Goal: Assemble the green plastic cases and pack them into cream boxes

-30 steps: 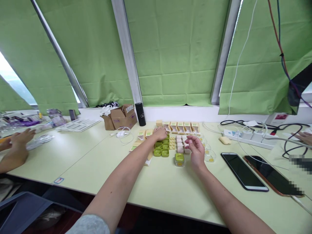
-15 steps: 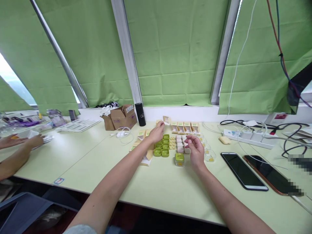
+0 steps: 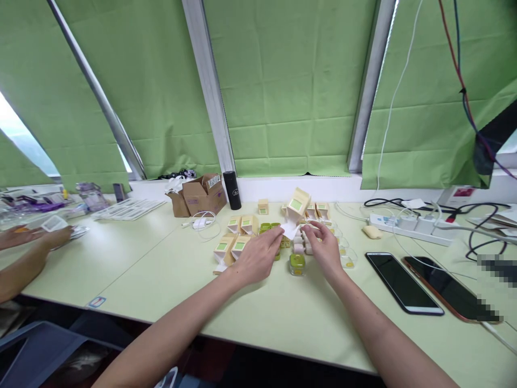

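A small tan cardboard box (image 3: 298, 205) with a green label is held tilted above the table, its white inner flap towards me. My left hand (image 3: 260, 254) pinches the flap's left side. The curled fingers of my right hand (image 3: 324, 245) close at its right edge. Under the hands lie green square containers (image 3: 264, 227), partly hidden, and pale pinkish-white blocks (image 3: 298, 248). A clear jar with a green lid (image 3: 297, 264) stands in front of them. Several clear cups (image 3: 348, 258) stand to the right. Similar labelled boxes (image 3: 223, 247) lie left of my left hand.
One more small box (image 3: 263, 207) stands at the back, near a black bottle (image 3: 232, 190) and an opened carton (image 3: 204, 195). Two phones (image 3: 404, 283) and a power strip (image 3: 416, 229) with cables lie to the right. Another person's hands (image 3: 56, 237) work at far left.
My left hand has come from the back of the table towards me, and a small box is now between my hands. My right hand has moved slightly left to meet it.
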